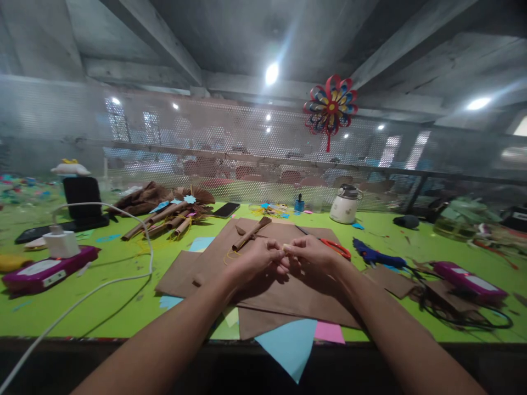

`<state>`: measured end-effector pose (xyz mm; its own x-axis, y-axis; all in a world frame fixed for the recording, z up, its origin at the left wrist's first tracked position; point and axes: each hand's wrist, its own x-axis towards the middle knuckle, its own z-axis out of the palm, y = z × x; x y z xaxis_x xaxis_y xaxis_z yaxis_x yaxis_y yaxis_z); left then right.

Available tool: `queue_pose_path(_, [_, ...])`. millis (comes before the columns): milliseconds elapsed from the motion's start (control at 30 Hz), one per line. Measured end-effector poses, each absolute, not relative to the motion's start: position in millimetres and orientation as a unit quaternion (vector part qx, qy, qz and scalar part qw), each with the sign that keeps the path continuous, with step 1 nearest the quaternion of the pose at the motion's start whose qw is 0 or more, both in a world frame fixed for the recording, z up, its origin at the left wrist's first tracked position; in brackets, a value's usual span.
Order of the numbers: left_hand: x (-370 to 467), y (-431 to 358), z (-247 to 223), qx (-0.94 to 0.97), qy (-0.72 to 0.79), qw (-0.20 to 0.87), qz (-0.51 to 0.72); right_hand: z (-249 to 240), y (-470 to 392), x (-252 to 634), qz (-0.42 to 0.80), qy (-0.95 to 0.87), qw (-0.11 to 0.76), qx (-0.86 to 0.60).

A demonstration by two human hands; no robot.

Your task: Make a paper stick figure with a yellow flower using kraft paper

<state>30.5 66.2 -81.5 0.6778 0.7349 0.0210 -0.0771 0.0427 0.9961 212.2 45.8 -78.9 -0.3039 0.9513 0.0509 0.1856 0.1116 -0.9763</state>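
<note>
My left hand [267,256] and my right hand [303,251] meet over the stacked brown paper [224,274]. Thumbs and index fingertips are pinched together around something small and pale, too tiny to make out. A brown rolled paper piece [249,235] with a thin yellow thread lies just beyond my left hand. Red-handled scissors [335,248] rest beyond my right hand, partly hidden by it. Blue paper [290,345] and pink paper [329,332] stick out from under the brown sheets at the table's front edge.
On the green table [119,296] are a blue glue gun [379,255], purple power strips [471,281] on both sides, a white cable [150,241], a bundle of brown rolls [164,218], a phone [226,210] and a white jug [344,206].
</note>
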Motion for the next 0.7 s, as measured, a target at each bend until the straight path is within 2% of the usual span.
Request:
queue_pose_path(267, [27.9, 61.2, -71.7, 0.615, 0.279, 0.684, 0.276, -77.2, 48.3, 210.6, 0.408, -0.662, 0.402, -0.484])
queue_pose_path(533, [28.1, 75.3, -83.6, 0.670, 0.281, 0.619, 0.298, -71.8, 44.3, 201.8, 0.345, -0.676, 0.426, -0.491])
queue_pose_path(700, [27.7, 75.6, -84.9, 0.643, 0.273, 0.647, 0.307, -70.4, 42.7, 198.7, 0.387, -0.642, 0.459, -0.477])
